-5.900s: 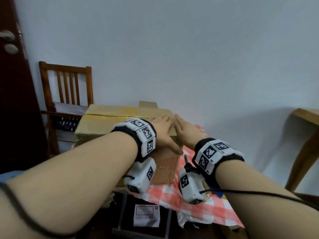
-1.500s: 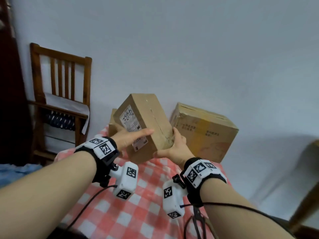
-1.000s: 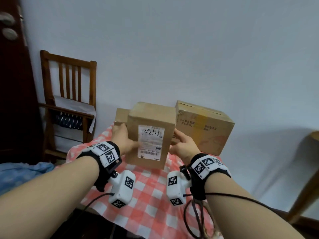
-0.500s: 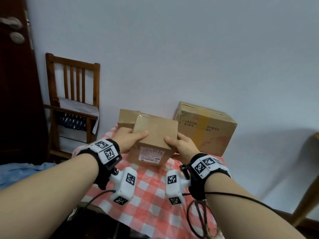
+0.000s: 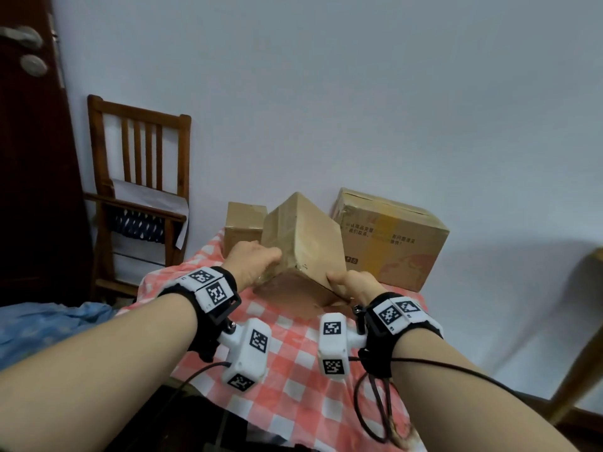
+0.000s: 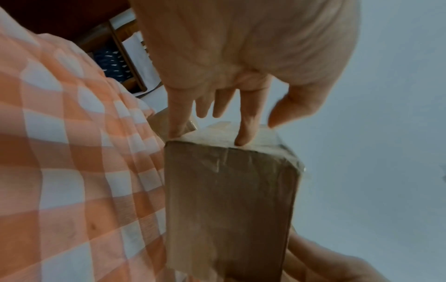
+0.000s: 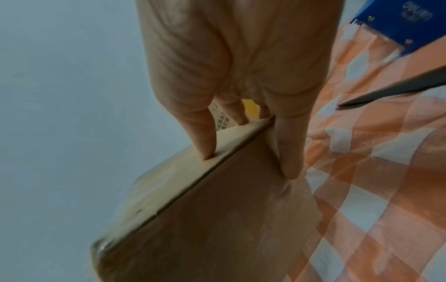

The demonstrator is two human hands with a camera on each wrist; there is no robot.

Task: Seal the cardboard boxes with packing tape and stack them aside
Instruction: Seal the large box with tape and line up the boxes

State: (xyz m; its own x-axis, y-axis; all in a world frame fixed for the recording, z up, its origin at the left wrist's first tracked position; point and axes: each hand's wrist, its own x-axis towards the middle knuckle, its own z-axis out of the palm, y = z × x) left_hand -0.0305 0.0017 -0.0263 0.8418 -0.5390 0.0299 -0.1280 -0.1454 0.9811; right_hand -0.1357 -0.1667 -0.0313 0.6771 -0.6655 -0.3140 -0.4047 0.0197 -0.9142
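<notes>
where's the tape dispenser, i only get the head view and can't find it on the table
Observer: The right wrist view shows a blue tape dispenser lying on the checked tablecloth, off to the side of the right hand.
Operator: is that hand actually gripping the box
Observer: Yes. The thumb lies on one face of the small box, and another finger presses the adjoining face, so they pinch an edge.
Operator: and the left hand
Observer: In the left wrist view, the left hand has straight fingers whose tips touch the box's far, taped edge; they are not curled round it.
</notes>
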